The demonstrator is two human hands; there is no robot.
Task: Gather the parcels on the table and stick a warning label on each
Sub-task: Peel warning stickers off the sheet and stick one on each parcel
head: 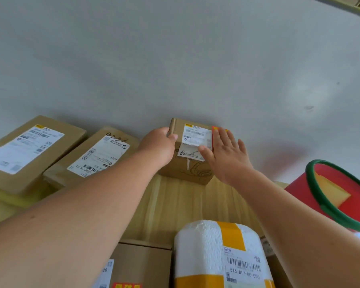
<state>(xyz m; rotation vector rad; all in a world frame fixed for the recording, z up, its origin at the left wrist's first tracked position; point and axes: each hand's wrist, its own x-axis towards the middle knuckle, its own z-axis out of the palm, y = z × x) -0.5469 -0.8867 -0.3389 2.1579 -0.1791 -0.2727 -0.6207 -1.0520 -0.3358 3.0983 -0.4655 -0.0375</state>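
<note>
A small brown cardboard parcel (187, 167) with a white shipping slip stands at the far edge of the wooden table (175, 202). My left hand (157, 147) grips its upper left corner, thumb on top. With fingers straight, my right hand (224, 151) lies flat on the parcel's top right, pressing a red and yellow warning label (215, 128) whose corner shows beyond my fingertips. Two flat brown parcels (29, 150) (96, 156) with shipping slips lie to the left. A white foam parcel (220, 252) with yellow tape sits near me.
A red bucket (341, 196) with a green rim stands at the right, with something yellow inside. Another brown box (141, 265) with a red label at its lower edge sits near me, left of the foam parcel. A grey wall (175, 59) rises behind the table.
</note>
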